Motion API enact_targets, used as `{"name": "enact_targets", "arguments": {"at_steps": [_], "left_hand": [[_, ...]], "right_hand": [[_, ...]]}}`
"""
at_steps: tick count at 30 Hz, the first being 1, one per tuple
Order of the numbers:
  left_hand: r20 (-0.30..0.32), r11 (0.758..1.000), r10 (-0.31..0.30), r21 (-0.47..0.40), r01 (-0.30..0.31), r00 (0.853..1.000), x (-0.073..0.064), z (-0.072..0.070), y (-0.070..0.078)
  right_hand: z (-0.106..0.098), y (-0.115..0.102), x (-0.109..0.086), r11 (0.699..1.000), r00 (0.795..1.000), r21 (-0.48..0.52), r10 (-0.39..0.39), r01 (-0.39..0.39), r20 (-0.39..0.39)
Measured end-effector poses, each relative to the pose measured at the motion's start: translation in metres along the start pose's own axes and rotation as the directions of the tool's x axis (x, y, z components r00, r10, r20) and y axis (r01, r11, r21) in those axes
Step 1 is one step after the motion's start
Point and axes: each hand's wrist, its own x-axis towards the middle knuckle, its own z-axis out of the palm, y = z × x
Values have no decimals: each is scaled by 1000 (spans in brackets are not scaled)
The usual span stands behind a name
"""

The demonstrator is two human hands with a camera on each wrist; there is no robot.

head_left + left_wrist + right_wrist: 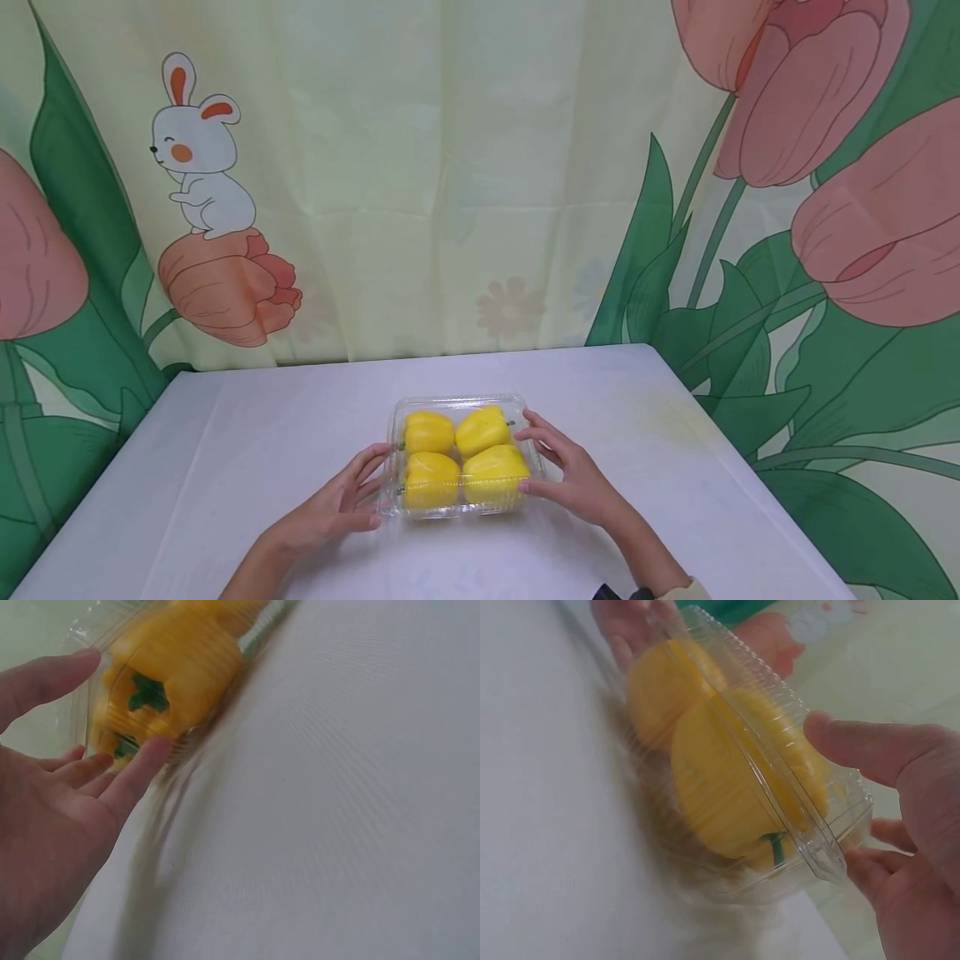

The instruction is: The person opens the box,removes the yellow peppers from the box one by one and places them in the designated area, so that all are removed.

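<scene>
A clear plastic box (461, 510) sits near the middle of the white table. Inside it are several yellow bell peppers (495, 473) with green stems, set in two rows. On the box's left side is my left hand (330, 508), fingers loosely extended with the tips right at the wall and the thumb near the front corner. My right hand (573, 475) is at the opposite side. In the right wrist view its thumb lies along the box's rim (780, 787), and the other fingertips are at the side wall, held fairly straight. Both palms face the box.
A white cloth covers the table (262, 433), whose far edge runs along a curtain (442, 183) printed with tulips and a white rabbit. Near the right wrist, a small black object (606, 592) shows at the bottom of the head view.
</scene>
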Motion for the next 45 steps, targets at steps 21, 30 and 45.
{"name": "enact_targets", "arguments": {"at_steps": [21, 30, 45], "left_hand": [[-47, 997, -69, -50, 67, 997, 0, 5, 5], [-154, 993, -112, -42, 107, 982, 5, 10, 4], [-192, 992, -128, -47, 121, 973, 12, 12, 2]], "right_hand": [[-4, -7, 0, 1000, 997, 0, -12, 12, 74], [-4, -6, 2, 1000, 993, -5, -23, 24, 114], [-3, -7, 4, 999, 991, 3, -37, 37, 125]]}}
